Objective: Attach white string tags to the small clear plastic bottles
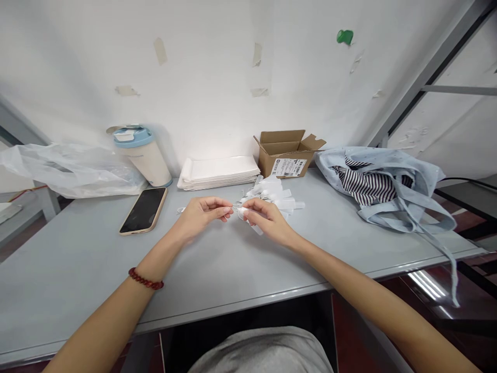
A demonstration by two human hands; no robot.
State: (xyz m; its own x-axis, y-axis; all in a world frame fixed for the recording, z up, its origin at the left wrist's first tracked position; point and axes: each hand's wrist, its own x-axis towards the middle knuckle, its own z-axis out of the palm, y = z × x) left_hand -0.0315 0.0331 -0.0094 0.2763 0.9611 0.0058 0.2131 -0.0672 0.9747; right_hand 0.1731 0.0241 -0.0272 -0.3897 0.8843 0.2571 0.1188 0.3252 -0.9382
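Observation:
My left hand (202, 215) is closed in a pinch on the end of a thin metal chain (235, 206). Just to its right, my right hand (267, 220) pinches a small white piece (242, 213) beside the chain; most of this piece is hidden by the fingers. Both hands are close together above the grey table (225, 269). Behind my right hand lies a loose pile of white, partly see-through plastic pieces (274, 189), some with metal bits. A small white item (180, 210) shows left of my left hand, mostly covered.
At the back stand a stack of white packets (221, 171) and an open cardboard box (287, 155). To the left are a phone (143, 210), a blue-lidded tumbler (145, 158) and a plastic bag (77, 171). A light blue cloth bag (380, 181) lies right, its strap hanging over the edge.

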